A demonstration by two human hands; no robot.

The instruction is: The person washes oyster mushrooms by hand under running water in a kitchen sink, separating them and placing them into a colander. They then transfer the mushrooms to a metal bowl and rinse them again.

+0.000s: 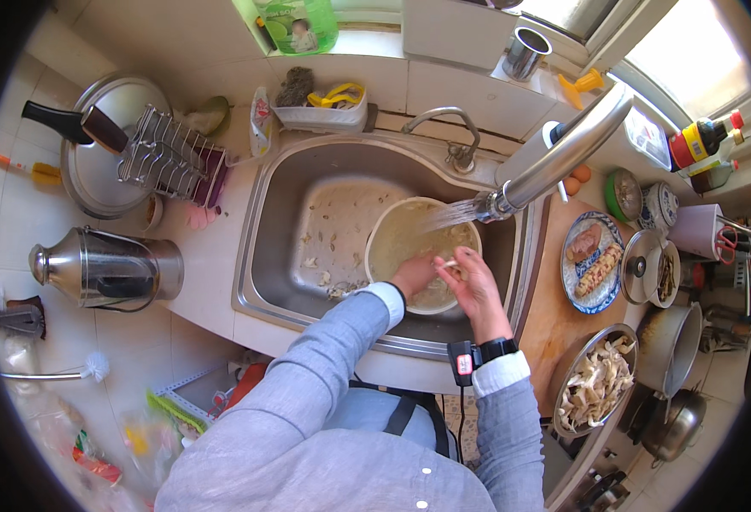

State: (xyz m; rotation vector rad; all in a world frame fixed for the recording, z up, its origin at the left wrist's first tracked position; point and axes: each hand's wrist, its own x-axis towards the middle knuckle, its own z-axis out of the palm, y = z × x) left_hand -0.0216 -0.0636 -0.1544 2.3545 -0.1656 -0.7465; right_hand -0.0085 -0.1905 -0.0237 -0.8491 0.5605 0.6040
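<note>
A white round basin (pixel 375 224) of cloudy water stands in the stainless steel sink (pixel 273 211). Water streams into it from the spout of a large metal faucet (pixel 561 153). My left hand (pixel 414 275) is bent down over the basin, its fingers partly hidden at the water. Just right of it, my right hand (pixel 474 278) pinches a small pale piece (pixel 450 264), too small to identify, between its fingertips. Scraps and small dark bits (pixel 311 262) lie on the sink floor left of the basin.
On the right, a wooden cutting board (pixel 542 333) adjoins a metal bowl of torn mushrooms (pixel 596 381) and a blue-and-white plate (pixel 592 301) with corn and meat. A small curved tap (pixel 446 115) rises behind the sink. Left stand a metal kettle (pixel 106 269) and a wire rack (pixel 177 160).
</note>
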